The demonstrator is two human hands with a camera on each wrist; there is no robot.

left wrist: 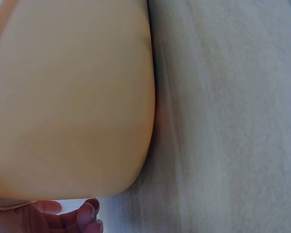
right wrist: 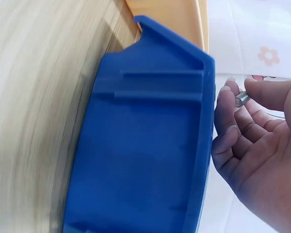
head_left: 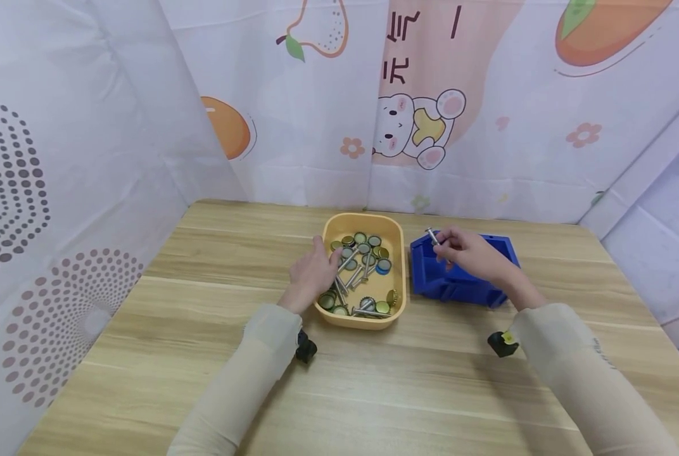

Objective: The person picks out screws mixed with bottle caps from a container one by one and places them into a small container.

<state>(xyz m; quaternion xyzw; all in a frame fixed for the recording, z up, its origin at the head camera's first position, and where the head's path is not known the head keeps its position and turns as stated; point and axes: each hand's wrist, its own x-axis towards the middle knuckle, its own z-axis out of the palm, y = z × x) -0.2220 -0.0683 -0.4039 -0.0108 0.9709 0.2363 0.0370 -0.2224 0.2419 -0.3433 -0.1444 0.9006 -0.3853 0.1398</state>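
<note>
My left hand [head_left: 312,272] grips the left rim of a yellow plastic tub [head_left: 395,240], thumb at the rim and fingers against the outer wall in the left wrist view. Inside the tub lie several metal bolts [head_left: 348,259] and several bottle caps [head_left: 375,241], some gold, some silvery, one blue-edged. Over a blue plastic bin [head_left: 459,288] to the right, my right hand [head_left: 469,254] pinches a single bolt [head_left: 432,236] between thumb and fingertips, its head end up. The right wrist view shows the end of that bolt [right wrist: 241,99] poking out beside the bin's wall.
Both containers stand side by side on a wood-grain table [head_left: 214,285], a narrow gap between them. A printed curtain [head_left: 294,152] hangs behind the table's back edge. Black wrist cameras sit below each sleeve, close over the tabletop.
</note>
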